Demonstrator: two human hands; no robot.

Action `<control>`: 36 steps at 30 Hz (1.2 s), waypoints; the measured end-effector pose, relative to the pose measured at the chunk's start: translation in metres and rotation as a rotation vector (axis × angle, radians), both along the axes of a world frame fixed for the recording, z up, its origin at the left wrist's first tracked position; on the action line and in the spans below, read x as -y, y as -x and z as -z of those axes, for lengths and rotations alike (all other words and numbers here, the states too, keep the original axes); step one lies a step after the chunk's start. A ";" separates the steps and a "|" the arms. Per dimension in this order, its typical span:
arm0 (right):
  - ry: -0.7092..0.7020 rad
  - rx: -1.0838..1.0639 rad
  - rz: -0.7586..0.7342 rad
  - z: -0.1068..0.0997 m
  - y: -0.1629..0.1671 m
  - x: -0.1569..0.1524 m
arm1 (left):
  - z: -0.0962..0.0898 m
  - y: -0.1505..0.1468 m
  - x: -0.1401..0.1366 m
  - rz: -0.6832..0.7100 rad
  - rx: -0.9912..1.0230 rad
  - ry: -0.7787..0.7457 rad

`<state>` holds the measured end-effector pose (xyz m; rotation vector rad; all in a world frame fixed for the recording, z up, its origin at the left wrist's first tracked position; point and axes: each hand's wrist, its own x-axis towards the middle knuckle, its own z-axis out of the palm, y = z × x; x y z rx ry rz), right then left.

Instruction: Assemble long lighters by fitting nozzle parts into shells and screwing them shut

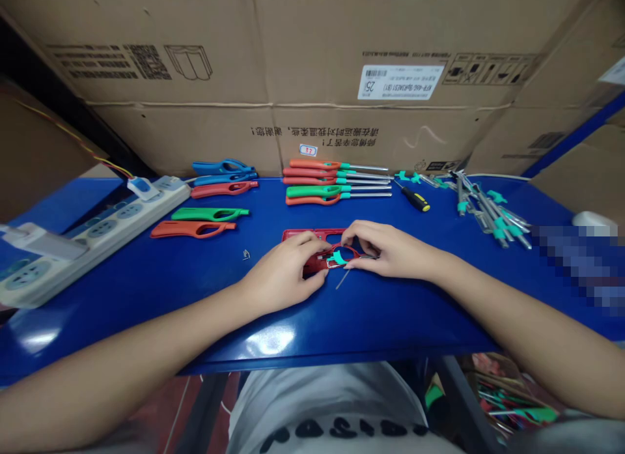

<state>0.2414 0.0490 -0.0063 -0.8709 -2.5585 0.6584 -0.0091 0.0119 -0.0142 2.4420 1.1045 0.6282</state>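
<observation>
At the middle of the blue table lies a red lighter casing half (315,264) with a teal trigger (336,258) and thin wire in it. My left hand (288,268) grips its left end between thumb and fingers. My right hand (385,249) is closed at the casing's right end, thumb and fingers pinched around its trigger loop; a thin metal piece shows by the fingers. Another red casing half (293,234) lies just behind, partly covered by my hands. A thin wire or rod (342,279) sticks out toward me below the casing.
Assembled lighters (312,191) lie in a stack behind my hands. Coloured handle casings (209,214) sit at left, beside a white power strip (122,221). A screwdriver (415,198) and metal tubes with teal parts (498,216) lie at right. A cardboard sheet (219,125) stands behind.
</observation>
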 end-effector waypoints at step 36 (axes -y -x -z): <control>-0.136 0.145 -0.071 0.003 0.005 0.004 | 0.008 -0.008 -0.004 -0.083 0.105 0.009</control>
